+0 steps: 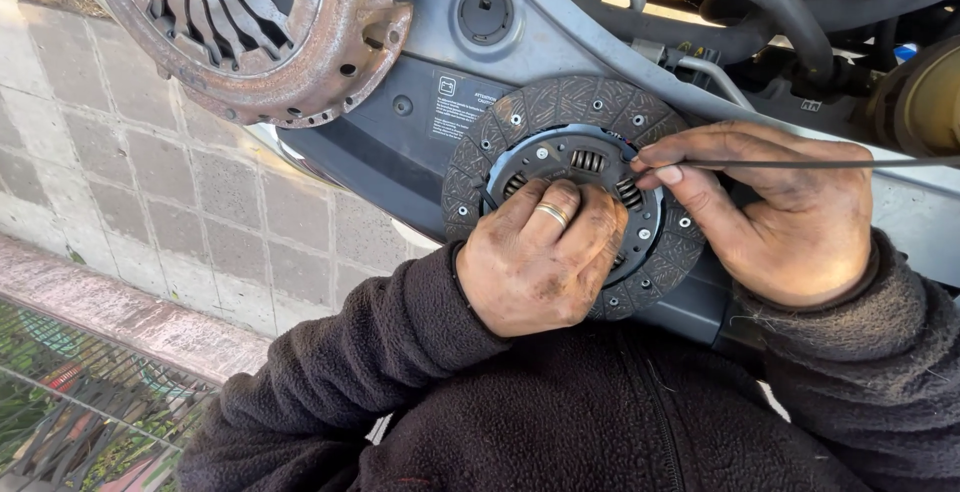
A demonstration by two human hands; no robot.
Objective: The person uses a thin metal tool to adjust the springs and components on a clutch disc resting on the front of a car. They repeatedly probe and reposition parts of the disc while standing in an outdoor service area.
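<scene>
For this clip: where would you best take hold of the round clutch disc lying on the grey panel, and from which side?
Probably by the outer friction ring of the clutch disc, from its far, upper edge, which is bare. The disc lies flat, the left hand covers its near edge and hub, and the right hand works a thin rod at its springs.

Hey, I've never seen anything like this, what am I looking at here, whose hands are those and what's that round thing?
This is one picture from a camera worn on a person's head, looking down at their own bare hands. The left hand presses on a round clutch disc with small springs near its middle, resting on the grey edge of a car's engine bay. The right hand pinches a thin dark rod, its tip at the disc's centre. A rusty pressure plate sits at upper left. Paving stones lie below.
</scene>
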